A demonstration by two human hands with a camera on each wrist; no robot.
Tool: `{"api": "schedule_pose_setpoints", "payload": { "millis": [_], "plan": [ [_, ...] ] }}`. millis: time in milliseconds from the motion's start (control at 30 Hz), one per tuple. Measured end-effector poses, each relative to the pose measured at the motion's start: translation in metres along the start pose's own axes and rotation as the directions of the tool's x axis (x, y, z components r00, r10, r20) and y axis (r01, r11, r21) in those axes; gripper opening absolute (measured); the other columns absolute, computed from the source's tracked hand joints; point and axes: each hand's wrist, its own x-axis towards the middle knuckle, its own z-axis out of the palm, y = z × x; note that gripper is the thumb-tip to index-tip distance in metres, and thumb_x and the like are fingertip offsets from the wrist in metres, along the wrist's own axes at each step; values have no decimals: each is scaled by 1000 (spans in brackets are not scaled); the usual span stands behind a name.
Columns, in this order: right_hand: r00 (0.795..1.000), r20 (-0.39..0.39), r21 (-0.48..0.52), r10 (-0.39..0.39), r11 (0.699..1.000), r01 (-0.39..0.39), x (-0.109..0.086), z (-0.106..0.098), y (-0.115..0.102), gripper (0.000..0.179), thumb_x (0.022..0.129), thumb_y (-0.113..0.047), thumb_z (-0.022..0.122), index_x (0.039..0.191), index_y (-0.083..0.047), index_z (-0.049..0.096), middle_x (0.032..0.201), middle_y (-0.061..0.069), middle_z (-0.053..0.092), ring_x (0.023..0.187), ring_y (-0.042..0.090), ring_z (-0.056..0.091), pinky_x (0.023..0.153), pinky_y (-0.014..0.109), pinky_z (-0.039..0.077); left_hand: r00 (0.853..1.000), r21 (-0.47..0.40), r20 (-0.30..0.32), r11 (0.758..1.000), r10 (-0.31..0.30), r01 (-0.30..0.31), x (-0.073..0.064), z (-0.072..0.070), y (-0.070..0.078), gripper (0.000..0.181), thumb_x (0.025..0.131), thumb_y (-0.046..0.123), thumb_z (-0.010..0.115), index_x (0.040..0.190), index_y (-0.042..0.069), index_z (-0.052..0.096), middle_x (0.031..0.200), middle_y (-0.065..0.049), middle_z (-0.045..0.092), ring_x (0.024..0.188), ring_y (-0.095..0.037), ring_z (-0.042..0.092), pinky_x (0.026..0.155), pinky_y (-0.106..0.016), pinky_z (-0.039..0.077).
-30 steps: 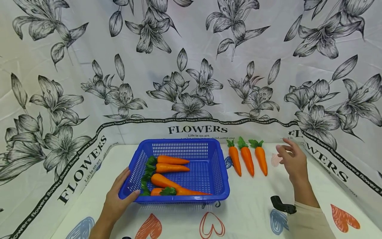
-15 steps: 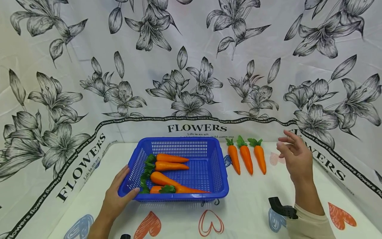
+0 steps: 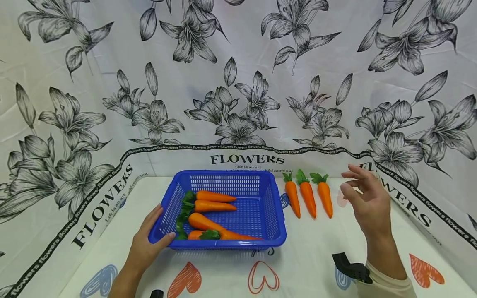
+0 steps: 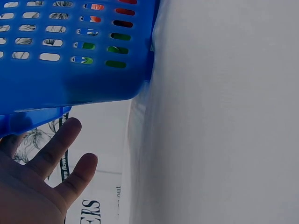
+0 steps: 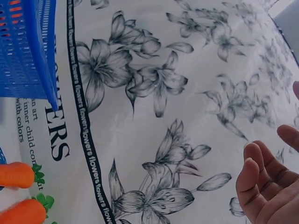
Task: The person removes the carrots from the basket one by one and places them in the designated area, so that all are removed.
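Basket work: as a judgement, the step in hand is steadying the blue basket while the right hand is free; picking from the outside row would call for a reach toward nine o'clock and a light pinch round one orange body
Left hand: at the basket's eight o'clock corner, thumb at the near rim, fingers fairly straight along the outside, resting rather than clenched
Right hand: at three o'clock, past the outside row, fingers loosely bent, grasping nothing
Outside row: three carrots side by side on the white cloth, just off the basket's three o'clock side, leaves toward twelve, tips between five and six
Inside carrots: at least four, mostly in the nine o'clock half, the nearest partly hidden by the rim
Basket make: rectangular, plastic-looking, slotted walls, smooth thick rim
Carrot make: smooth tapering cones, faint sheen, ragged green tops
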Motion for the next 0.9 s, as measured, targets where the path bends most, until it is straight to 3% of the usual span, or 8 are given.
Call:
{"api": "schedule_pose_setpoints", "payload": {
  "millis": [200,400,633,900],
  "plan": [
    [997,45,72,-60,996,57,1,13,-3,48,83,18,57,130,13,50,110,21,58,90,20,56,69,17,51,1000,4,0,1000,6,-6,0,1,-3,78,83,26,73,151,18,36,155,-2,27,136,-41,29,96,-71,30],
    [994,89,67,-61,996,55,2,30,-7,48,85,16,57,132,9,51,113,20,56,93,21,56,81,20,50,1000,-1,-2,1000,7,-7,0,1,-3,78,83,26,74,151,18,36,155,-2,27,136,-40,28,96,-71,30],
    [991,118,51,-64,997,58,5,53,-12,50,83,16,58,132,7,52,113,19,58,92,22,56,86,23,49,1000,-4,-1,1000,10,-10,0,0,-3,78,82,26,74,150,17,36,155,-3,27,136,-40,28,96,-70,30],
    [980,179,82,-87,994,73,5,82,-12,49,83,15,58,131,7,53,111,25,57,93,24,56,81,24,51,1000,8,0,1000,8,-8,0,-1,-3,78,83,27,73,151,18,36,155,-3,27,136,-41,28,96,-71,30]
  ]
}}
